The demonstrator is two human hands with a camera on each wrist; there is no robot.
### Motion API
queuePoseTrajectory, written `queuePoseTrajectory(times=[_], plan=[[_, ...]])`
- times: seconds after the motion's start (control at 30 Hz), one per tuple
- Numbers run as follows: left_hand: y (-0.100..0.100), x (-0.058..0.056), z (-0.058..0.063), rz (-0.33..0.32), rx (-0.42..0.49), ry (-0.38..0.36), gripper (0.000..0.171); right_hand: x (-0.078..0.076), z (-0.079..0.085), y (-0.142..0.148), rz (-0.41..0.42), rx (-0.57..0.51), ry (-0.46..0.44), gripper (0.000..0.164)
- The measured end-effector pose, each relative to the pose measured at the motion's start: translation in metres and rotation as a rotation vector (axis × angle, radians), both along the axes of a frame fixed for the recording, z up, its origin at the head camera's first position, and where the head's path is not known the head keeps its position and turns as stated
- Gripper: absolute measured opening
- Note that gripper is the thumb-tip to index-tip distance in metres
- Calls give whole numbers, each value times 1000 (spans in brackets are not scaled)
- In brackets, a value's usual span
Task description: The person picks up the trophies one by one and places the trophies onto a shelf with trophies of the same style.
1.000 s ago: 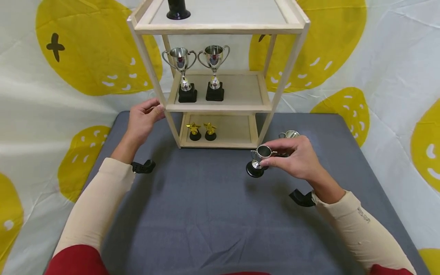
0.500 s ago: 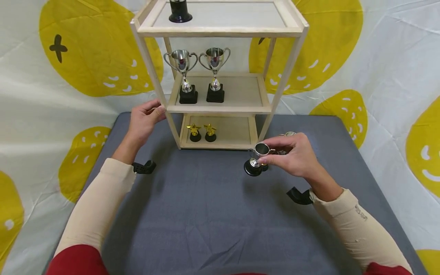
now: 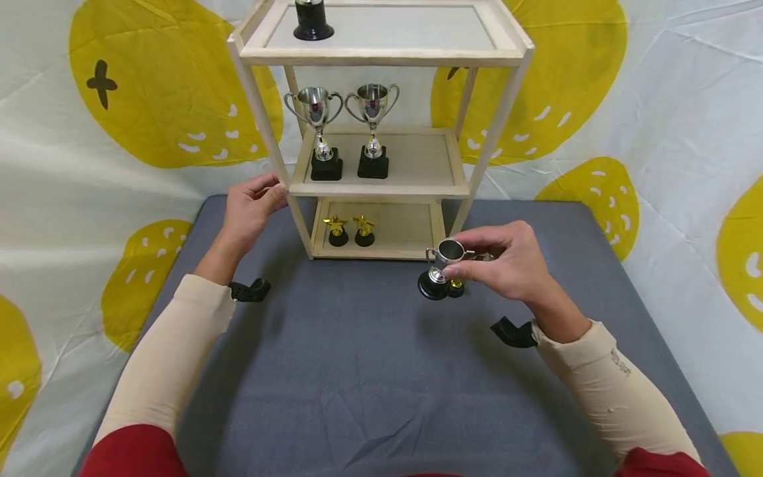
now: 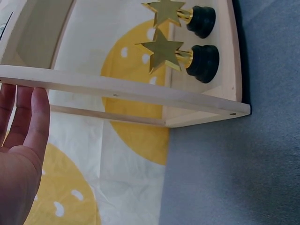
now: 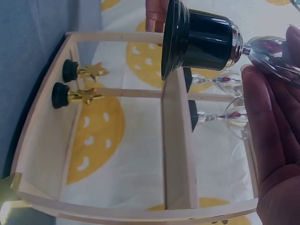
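Observation:
In the head view, my right hand (image 3: 507, 262) pinches a small silver trophy cup (image 3: 448, 254) with a round black base. The cup is held upright just in front of the shelf's lower right corner. A dark base with a gold stem (image 3: 456, 286) shows partly behind it. In the right wrist view, the cup's black base (image 5: 204, 40) points toward the shelf's tiers. My left hand (image 3: 249, 205) touches the left post of the wooden shelf (image 3: 381, 190). Its fingertips (image 4: 41, 96) meet the post's outer side. Two gold star trophies (image 3: 336, 232) stand on the bottom tier's left side.
Two larger silver trophy cups (image 3: 373, 106) with black square bases stand on the middle tier. A black trophy base (image 3: 312, 23) is on the top tier, cut off by the frame. The shelf stands on a grey cloth-covered table (image 3: 357, 371), against a patterned fabric backdrop (image 3: 685, 119).
My right hand has moved slightly left and toward the shelf with the trophy cup. It now covers the silver cup that showed behind it. My left hand stays at the post.

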State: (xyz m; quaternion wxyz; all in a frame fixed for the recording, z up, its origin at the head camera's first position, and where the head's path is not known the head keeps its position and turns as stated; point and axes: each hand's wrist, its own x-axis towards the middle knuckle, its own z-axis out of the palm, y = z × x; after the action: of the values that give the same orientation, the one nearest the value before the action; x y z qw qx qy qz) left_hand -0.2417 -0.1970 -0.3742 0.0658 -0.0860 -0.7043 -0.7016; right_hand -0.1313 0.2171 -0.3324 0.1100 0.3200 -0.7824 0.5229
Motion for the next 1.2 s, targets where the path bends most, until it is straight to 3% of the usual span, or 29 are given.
queuePoseTrajectory(times=[1.2], plan=[[1,0,0,3,-2,-7,42,-5,34,-13,62,-90,42,38]])
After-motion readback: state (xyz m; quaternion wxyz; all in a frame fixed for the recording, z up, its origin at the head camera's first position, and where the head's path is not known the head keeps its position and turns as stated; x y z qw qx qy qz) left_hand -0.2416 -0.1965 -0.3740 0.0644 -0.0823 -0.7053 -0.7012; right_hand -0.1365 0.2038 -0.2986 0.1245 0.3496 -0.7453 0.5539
